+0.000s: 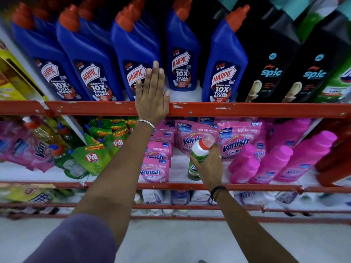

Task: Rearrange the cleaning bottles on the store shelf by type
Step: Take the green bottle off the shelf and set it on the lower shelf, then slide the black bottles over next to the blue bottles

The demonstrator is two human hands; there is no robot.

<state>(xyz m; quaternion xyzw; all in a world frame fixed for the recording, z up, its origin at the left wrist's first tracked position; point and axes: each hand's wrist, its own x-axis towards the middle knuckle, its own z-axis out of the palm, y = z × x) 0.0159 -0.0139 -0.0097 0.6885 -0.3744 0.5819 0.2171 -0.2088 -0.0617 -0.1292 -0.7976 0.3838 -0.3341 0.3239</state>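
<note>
My right hand (209, 164) grips a small green bottle (198, 154) with a white shoulder and red cap, standing on the middle shelf between pink Vanish pouches (191, 137) and pink Vanish bottles (269, 164). My left hand (152, 95) is open, fingers spread flat against the front of a blue Harpic bottle (133, 56) on the top shelf, its palm over the red shelf rail (247, 109). Several blue Harpic bottles with red caps fill the top shelf; one (181, 54) stands further back than the rest.
Black Spic bottles (269, 59) and a green bottle (336, 82) stand to the right on the top shelf. Green Pil pouches (91, 156) lie at the middle shelf's left. Red bottles (336, 160) are at far right. Lower shelves hold white bottles (152, 196).
</note>
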